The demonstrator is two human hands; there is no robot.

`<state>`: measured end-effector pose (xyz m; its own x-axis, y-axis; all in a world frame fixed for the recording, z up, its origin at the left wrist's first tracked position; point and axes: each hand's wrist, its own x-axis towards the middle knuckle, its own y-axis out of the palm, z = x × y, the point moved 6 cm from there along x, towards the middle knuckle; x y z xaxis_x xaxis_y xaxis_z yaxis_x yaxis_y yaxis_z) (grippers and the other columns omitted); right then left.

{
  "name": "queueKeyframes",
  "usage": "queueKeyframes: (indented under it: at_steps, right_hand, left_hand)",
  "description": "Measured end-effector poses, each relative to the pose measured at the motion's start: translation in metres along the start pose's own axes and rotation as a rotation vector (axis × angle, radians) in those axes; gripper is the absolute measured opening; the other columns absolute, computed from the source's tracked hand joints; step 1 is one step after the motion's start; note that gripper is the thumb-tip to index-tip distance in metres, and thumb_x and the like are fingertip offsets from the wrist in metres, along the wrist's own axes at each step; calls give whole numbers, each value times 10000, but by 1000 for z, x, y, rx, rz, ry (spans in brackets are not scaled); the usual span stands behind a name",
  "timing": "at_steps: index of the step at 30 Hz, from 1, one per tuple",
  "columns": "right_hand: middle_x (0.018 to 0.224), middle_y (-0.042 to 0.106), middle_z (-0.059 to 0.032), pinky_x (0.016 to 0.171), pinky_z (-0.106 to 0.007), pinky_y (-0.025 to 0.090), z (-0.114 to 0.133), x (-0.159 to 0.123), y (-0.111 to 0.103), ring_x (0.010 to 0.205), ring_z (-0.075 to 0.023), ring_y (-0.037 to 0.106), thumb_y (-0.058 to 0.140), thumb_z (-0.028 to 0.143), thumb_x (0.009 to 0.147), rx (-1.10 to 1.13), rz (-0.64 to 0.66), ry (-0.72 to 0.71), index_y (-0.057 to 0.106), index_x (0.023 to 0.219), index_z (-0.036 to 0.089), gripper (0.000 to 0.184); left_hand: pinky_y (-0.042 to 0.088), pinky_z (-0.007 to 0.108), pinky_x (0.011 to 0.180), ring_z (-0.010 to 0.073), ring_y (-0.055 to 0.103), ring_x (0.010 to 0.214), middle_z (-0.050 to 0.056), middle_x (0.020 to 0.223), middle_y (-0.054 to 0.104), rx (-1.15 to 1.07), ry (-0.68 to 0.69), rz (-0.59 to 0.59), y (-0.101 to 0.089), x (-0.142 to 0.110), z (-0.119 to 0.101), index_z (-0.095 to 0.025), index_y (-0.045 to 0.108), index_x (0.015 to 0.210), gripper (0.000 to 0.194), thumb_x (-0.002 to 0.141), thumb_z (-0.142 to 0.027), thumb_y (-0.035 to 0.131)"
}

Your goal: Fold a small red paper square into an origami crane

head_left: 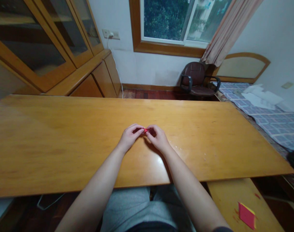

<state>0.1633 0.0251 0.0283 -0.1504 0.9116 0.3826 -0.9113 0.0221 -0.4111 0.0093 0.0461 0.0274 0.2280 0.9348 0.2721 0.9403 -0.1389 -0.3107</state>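
Note:
Above the middle of the wooden table (64, 138), a small piece of folded red paper (145, 130) is pinched between my fingertips. My left hand (131, 137) grips it from the left, thumb and fingers pressed together. From the other side, my right hand (157, 137) pinches the same piece. Only a little of the red shows, since the fingers cover the remainder, so its full shape is hidden.
On a lower wooden surface at the bottom right lies a stack of red and yellow paper (247, 216). Tiny pale specks (178, 148) dot the table right of my hands. A brown armchair (197, 79), a bed (270, 119) and a glass-door cabinet (71, 61) stand beyond.

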Motion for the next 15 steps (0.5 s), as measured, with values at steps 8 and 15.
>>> queueKeyframes:
  at_steps: [8,15]
  right_hand:
    - [925,699,-52,807,-311,511,0,1,-2,848,-177,644,624,294,883,45,3,16,675,962,205,129]
    - [877,718,-44,764,-304,533,-13,1,-1,792,-172,663,605,264,874,150,-17,131,688,929,192,123]
  left_hand:
    - [507,300,785,180,634,833,40,877,683,9,27,-31,-2,-1,0,-193,707,871,158,834,-337,656]
    - [502,300,780,180,635,839,40,879,667,-18,18,-13,0,-2,-3,-187,688,881,144,836,-320,655]
